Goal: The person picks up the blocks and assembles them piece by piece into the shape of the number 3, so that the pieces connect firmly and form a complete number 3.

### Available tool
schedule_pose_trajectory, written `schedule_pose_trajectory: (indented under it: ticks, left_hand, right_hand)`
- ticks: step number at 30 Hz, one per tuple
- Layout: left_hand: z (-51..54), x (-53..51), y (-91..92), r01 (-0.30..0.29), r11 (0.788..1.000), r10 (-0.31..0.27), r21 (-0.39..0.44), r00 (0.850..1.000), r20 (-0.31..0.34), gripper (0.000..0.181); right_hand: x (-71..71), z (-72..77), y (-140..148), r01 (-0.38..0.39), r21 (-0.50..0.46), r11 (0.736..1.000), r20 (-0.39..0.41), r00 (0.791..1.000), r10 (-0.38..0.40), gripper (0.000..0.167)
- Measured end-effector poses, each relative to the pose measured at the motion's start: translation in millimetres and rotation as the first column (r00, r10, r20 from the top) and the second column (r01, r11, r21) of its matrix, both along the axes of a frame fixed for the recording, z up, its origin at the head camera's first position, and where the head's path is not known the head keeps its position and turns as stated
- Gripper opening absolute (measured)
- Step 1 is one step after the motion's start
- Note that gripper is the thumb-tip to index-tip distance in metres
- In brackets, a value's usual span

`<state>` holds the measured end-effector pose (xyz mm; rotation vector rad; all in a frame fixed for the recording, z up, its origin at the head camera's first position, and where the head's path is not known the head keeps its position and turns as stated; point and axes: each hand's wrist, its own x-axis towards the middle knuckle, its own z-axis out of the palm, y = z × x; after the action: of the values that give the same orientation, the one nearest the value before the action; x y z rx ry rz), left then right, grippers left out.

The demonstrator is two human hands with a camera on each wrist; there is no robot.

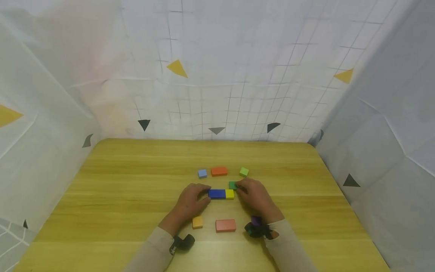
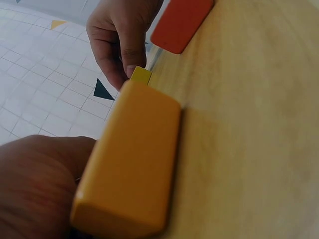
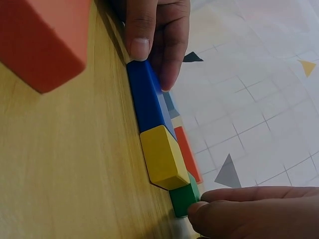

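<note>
A long blue block [image 1: 216, 194] lies end to end with a yellow block [image 1: 229, 194] at the middle of the table. My left hand [image 1: 191, 201] holds the blue block's left end between thumb and fingers. With thumb and fingertips my right hand [image 1: 255, 194] pinches a small green block [image 1: 232, 185], just behind the yellow one. In the right wrist view, the green block [image 3: 184, 199] stands close to the yellow block [image 3: 163, 157]; whether they touch is unclear.
Behind are a light blue block [image 1: 202, 173], a red-orange block [image 1: 219, 171] and a light green block [image 1: 244, 172]. Nearer lie an orange block [image 1: 197, 222], a pink-red block [image 1: 225, 226] and a purple block [image 1: 256, 220] by the right wrist.
</note>
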<state>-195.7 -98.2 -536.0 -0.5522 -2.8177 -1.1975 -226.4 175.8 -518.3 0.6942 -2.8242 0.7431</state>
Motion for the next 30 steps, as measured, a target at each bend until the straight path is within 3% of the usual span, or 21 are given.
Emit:
schedule_pose_trajectory:
  ticks: [13,20,30]
  left_hand:
    - [0.7,0.9,-0.7,-0.001,1.0,0.001,0.01,1.0,0.002,0.037]
    - [-0.2,-1.0,-1.1,0.003,1.0,-0.003,0.008,1.0,-0.011,0.037]
    - [1.2,-0.5,-1.2,0.014,1.0,-0.013,0.007,0.999,-0.029,0.036]
  right_hand:
    - [0.4,0.8,-0.9,-0.029,0.006,1.0,-0.042,0.999,0.029,0.016]
    - [0.6,0.7,-1.6,0.004,-0.008,1.0,0.027,1.0,-0.004,0.021]
    - [3.4,5.1,-0.7,0.016,-0.009,1.0,0.047,0.999,-0.015,0.023]
